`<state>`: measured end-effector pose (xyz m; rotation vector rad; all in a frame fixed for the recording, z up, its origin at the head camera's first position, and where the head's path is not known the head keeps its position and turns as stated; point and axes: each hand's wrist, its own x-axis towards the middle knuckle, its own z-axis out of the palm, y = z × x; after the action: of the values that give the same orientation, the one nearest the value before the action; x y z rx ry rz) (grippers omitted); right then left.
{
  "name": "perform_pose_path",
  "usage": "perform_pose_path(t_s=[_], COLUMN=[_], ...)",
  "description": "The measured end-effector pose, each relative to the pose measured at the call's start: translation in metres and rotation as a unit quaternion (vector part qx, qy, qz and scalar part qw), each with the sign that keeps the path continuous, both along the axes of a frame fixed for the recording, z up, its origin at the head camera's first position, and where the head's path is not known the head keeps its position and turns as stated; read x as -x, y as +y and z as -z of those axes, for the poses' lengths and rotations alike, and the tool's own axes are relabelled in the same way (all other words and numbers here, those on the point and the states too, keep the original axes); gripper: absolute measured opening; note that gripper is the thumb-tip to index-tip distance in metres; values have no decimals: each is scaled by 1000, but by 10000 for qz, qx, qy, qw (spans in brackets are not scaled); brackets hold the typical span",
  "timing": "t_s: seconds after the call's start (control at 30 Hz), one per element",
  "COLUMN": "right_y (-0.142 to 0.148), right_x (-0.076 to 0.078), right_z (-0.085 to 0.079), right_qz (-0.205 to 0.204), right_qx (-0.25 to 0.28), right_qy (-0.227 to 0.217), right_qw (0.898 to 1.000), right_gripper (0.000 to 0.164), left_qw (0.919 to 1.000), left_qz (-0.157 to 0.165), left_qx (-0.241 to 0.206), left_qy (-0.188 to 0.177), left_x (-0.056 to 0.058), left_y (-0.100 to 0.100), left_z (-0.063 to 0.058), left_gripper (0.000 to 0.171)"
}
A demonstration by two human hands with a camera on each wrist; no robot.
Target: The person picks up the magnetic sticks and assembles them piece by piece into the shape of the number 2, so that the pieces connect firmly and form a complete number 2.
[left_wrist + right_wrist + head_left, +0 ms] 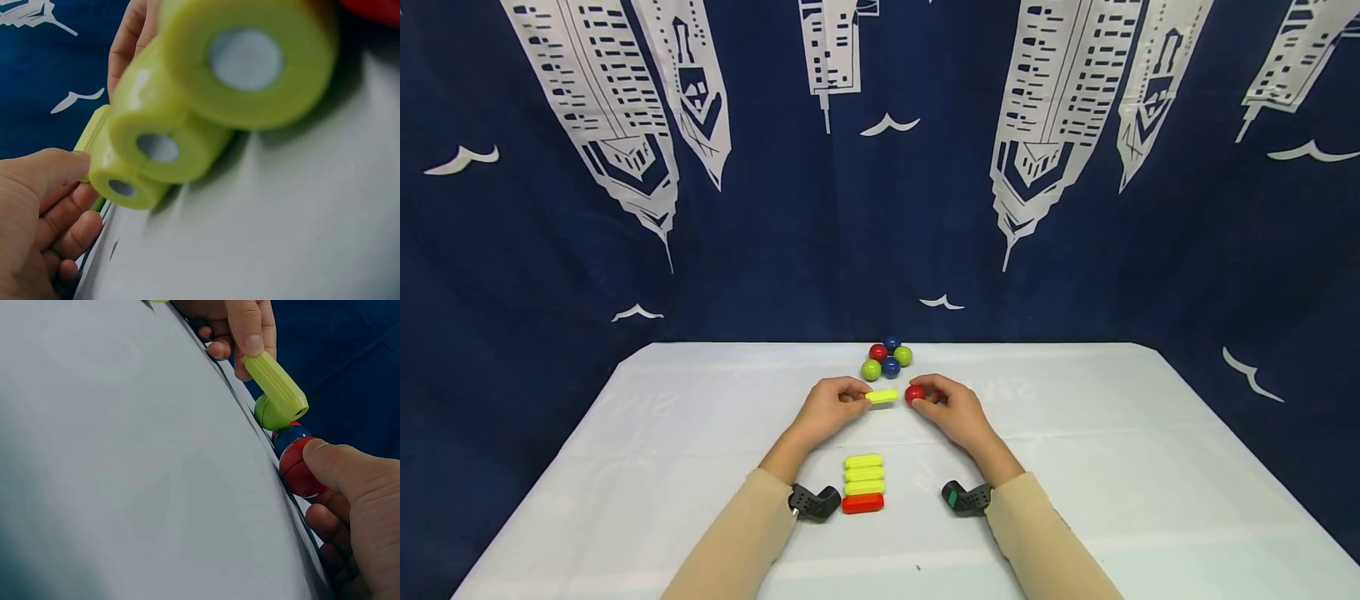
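Note:
Between its thumb and fingers my left hand (831, 407) pinches one end of a ridged yellow-green rod (882, 396), whose other end points toward the right hand. A hole shows in that free end in the right wrist view. My right hand (953, 408) holds a glossy red ball (914, 394), thumb on its near side. Rod and ball are a small gap apart in the head view. Nearer my body, three more yellow-green rods (864, 474) lie side by side with a red rod (862, 503). They loom large in the left wrist view, with grey discs in their ends.
Just beyond the hands, a cluster of green balls (871, 370), blue balls (891, 367) and another red ball (877, 352) sits near the far edge of the white-covered table (700, 433). A dark blue printed curtain (820, 250) hangs behind it.

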<state>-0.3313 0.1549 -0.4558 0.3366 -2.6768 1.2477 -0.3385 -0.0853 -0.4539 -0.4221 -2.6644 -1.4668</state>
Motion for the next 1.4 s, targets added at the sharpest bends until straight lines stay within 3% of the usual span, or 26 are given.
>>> perform_pose_path(t_s=[0.63, 1.4], right_y=[-3, -1], right_x=[-3, -4], right_z=[1, -2], right_qz=[-269, -313], right_qx=[-106, -146], right_qy=[-23, 11], right_qw=[9996, 9994], right_gripper=[30, 32], left_qw=[9985, 9984], left_qz=[-3, -25], left_qx=[529, 532], left_qy=[144, 193], left_x=[-3, -3], left_y=[1, 3], left_z=[2, -1], left_gripper=[15, 15])
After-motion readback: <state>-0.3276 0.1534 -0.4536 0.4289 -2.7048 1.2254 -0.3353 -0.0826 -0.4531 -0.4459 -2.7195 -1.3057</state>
